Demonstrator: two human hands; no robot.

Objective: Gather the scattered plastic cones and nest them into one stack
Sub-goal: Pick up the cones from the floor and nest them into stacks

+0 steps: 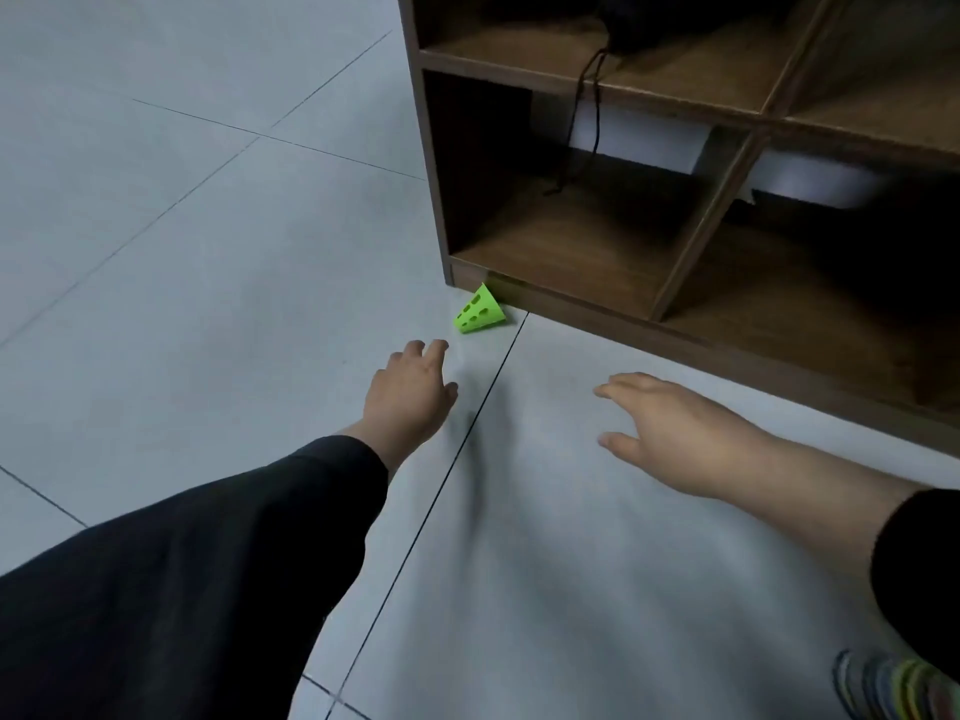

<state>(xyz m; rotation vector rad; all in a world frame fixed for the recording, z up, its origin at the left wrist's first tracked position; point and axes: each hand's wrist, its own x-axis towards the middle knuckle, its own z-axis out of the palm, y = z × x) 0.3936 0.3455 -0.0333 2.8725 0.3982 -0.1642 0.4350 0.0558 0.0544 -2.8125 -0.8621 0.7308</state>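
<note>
A bright green plastic cone [479, 311] with holes in its wall lies tipped on the grey tiled floor, against the bottom corner of a wooden shelf unit. My left hand [411, 388] stretches toward it with relaxed fingers and holds nothing; its fingertips are a short gap below and left of the cone. My right hand [662, 419] hovers over the floor to the right, fingers straight and spread, holding nothing. A stack of nested cones in several colours [893, 688] shows at the bottom right corner, partly cut off by the frame edge.
The brown wooden shelf unit [691, 324] with open compartments fills the upper right; a dark cord [584, 122] hangs inside it and white containers [821, 181] sit at the back. Grey floor tiles [182, 252] stretch to the left.
</note>
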